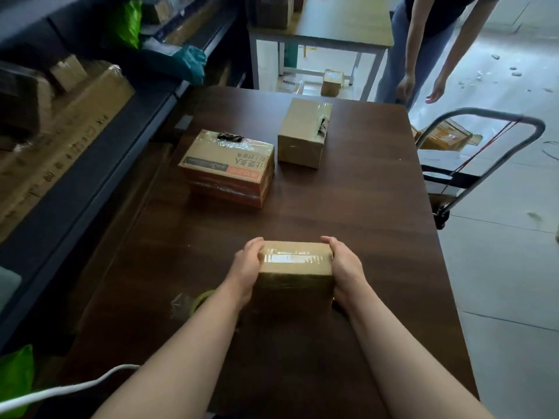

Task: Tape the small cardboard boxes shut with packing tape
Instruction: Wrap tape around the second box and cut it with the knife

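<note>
A small box (295, 267) is held between both hands at the near middle of a dark wooden table (348, 207). The left hand (246, 269) is pressed against the box's left side, with the fingers curled over its far left corner. The right hand (344, 267) is clasped round the right side in the same way. A strip of clear tape (295, 258) is seen running left to right across the top of the box. Whether the box rests on the table or is lifted just off it cannot be told.

A roll of tape (202, 299) lies on the table just left of the left wrist and is partly hidden by the forearm. Farther away on the table, a printed box (230, 164) wrapped in clear tape is set to the left, and a plain box (302, 137) stands to its right, apart from it.

Along the left side a dark shelf (90, 164) is loaded with flat cardboard. A white cable (60, 391) crosses the near left corner. To the right of the table a hand cart (484, 116) stands on the pale floor. At the far right another person (423, 40) is seen bending forward, arms hanging down, beside a light table (341, 25).
</note>
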Action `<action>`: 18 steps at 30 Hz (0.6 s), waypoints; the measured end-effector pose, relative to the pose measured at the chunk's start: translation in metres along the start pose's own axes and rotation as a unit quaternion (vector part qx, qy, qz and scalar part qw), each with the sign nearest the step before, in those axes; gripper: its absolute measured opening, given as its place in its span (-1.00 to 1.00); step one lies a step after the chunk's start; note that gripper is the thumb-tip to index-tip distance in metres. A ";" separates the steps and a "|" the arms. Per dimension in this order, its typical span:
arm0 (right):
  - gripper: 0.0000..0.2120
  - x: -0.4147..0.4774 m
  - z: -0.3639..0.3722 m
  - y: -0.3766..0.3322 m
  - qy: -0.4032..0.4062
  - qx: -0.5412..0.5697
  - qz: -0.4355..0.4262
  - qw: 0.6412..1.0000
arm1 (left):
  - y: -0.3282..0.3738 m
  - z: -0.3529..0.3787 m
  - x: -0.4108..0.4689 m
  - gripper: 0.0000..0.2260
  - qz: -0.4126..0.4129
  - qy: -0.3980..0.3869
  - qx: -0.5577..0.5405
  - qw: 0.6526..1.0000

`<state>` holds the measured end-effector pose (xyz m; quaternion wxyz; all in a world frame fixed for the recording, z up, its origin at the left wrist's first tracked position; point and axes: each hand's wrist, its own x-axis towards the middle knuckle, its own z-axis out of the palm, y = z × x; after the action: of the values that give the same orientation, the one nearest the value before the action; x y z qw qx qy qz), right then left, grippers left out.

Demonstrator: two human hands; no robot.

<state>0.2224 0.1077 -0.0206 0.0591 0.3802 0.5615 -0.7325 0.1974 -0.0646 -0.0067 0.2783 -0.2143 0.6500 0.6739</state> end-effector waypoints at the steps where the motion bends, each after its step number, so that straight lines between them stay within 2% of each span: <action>1: -0.75 -0.003 -0.002 0.008 0.010 -0.032 -0.030 0.999 | -0.006 -0.002 0.001 -0.68 0.014 -0.005 0.017 1.000; 5: -0.82 -0.016 -0.012 0.039 0.012 -0.063 -0.054 0.996 | -0.013 -0.008 -0.002 -0.63 -0.001 -0.062 0.032 0.998; 7: -0.84 -0.018 -0.011 0.044 0.014 -0.097 -0.061 0.993 | -0.011 -0.009 -0.001 -0.61 0.013 -0.065 0.107 0.992; 10: -0.70 -0.011 -0.006 0.042 -0.005 -0.203 -0.135 0.970 | -0.005 -0.009 0.000 -0.61 0.104 -0.030 0.248 0.963; 13: -0.60 -0.002 -0.005 0.030 -0.024 -0.252 -0.151 0.956 | -0.007 -0.010 -0.008 -0.59 0.203 -0.011 0.290 0.935; 15: -0.64 0.000 -0.009 0.022 -0.029 -0.220 -0.143 0.965 | -0.018 -0.015 -0.012 -0.57 0.234 -0.002 0.307 0.922; 18: -0.75 -0.004 -0.012 0.020 -0.024 -0.093 -0.117 0.988 | -0.035 -0.023 -0.019 -0.60 0.227 0.025 0.263 0.937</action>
<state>0.2414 0.1099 -0.0353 0.0212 0.2874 0.6663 -0.6878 0.2330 -0.0898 -0.0221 0.1479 0.0034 0.8422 0.5185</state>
